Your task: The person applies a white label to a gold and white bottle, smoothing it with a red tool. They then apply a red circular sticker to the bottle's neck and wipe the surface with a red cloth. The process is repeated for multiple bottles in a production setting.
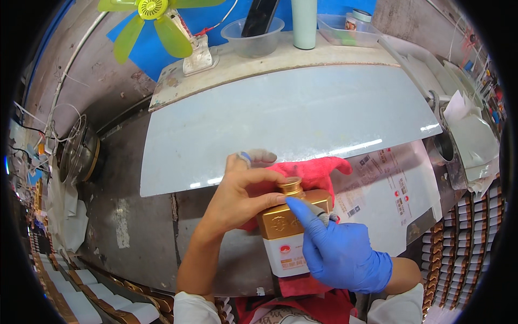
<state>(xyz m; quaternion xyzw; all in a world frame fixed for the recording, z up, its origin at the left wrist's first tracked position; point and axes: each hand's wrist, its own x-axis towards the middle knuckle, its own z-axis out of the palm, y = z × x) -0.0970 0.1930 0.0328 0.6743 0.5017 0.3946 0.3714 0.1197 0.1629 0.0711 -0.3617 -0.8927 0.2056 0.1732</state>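
A bottle (pixel 284 254) with a gold shoulder, gold neck and white body leans in front of me, with a red emblem on its white face. My left hand (pixel 237 197), bare but for coverings on some fingers, grips it around the neck with thumb and forefinger. My right hand (pixel 342 251), in a blue glove, closes against the bottle's right side, its thumb just below the neck. Something grey with a bit of red shows beside the right thumb; I cannot make out what it is. A pinkish-red cloth (pixel 315 171) lies behind and under the bottle.
A pale board (pixel 286 116) spans the table, with a printed sheet (pixel 380 197) at its right. Behind stand a green fan (pixel 154 9), a plastic bowl (pixel 252 43) holding a dark phone-like slab, and a pale green cylinder (pixel 304 24). Rows of gold-and-white bottles (pixel 472 237) flank me.
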